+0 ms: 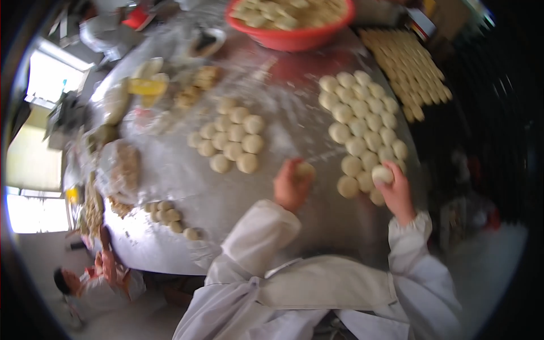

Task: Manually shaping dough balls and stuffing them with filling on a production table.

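My left hand (291,187) is curled around a round dough piece (305,171) above the steel table (293,233); blur hides its detail. In my right hand (397,193) a pale dough ball (383,174) is gripped between thumb and fingers. That hand is over the near right edge of a large group of dough balls (358,126), set close together in rows. A smaller group of dough balls (235,132) sits left of centre, beyond my left hand.
A red basin (293,40) full of dough pieces stands at the far side. Beyond the right edge lies a batch of dough pieces (408,72). Plastic-wrapped dough (121,170) and more dough balls (168,216) are at left. Co-workers (106,276) stand around the table.
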The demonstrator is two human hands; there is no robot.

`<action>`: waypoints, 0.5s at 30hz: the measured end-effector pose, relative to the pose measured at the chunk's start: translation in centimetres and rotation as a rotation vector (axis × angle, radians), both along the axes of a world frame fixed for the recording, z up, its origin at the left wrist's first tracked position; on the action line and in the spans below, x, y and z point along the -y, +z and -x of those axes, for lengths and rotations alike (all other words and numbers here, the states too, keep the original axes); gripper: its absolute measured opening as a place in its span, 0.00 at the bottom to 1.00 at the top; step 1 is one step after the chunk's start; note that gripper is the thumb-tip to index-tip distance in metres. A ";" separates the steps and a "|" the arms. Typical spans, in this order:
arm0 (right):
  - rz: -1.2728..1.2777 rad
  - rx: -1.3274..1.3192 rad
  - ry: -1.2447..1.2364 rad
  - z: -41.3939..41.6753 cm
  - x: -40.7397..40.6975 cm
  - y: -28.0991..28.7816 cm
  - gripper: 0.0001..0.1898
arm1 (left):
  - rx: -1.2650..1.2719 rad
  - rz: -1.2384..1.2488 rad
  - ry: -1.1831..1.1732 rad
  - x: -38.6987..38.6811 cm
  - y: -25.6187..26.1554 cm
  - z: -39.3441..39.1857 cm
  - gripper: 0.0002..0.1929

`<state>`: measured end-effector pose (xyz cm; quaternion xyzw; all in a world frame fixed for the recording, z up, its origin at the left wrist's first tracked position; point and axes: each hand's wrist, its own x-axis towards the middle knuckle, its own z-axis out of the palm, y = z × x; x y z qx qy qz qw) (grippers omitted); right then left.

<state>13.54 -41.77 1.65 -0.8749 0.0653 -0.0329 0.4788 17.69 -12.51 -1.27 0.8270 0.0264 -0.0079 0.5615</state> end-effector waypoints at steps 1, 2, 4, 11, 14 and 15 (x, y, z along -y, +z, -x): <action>-0.020 0.016 -0.024 -0.8 1.4 -0.1 0.23 | -0.024 0.005 0.010 0.6 0.7 -0.9 0.18; -0.018 -0.072 -0.044 -1.8 2.2 1.1 0.23 | -0.011 -0.031 0.004 0.8 1.1 -1.6 0.18; 0.037 -0.021 -0.090 -3.5 4.4 2.0 0.23 | -0.051 0.021 0.006 1.6 1.4 -2.8 0.18; 0.057 -0.008 -0.157 -9.3 11.6 -1.7 0.24 | -0.124 -0.082 -0.029 5.2 0.8 -6.1 0.19; 0.109 -0.039 -0.180 -11.0 12.5 -2.0 0.23 | -0.108 -0.072 -0.016 6.0 0.7 -7.6 0.20; 0.081 -0.058 -0.177 -11.4 13.0 -2.3 0.22 | -0.096 -0.048 -0.010 6.2 0.7 -8.0 0.20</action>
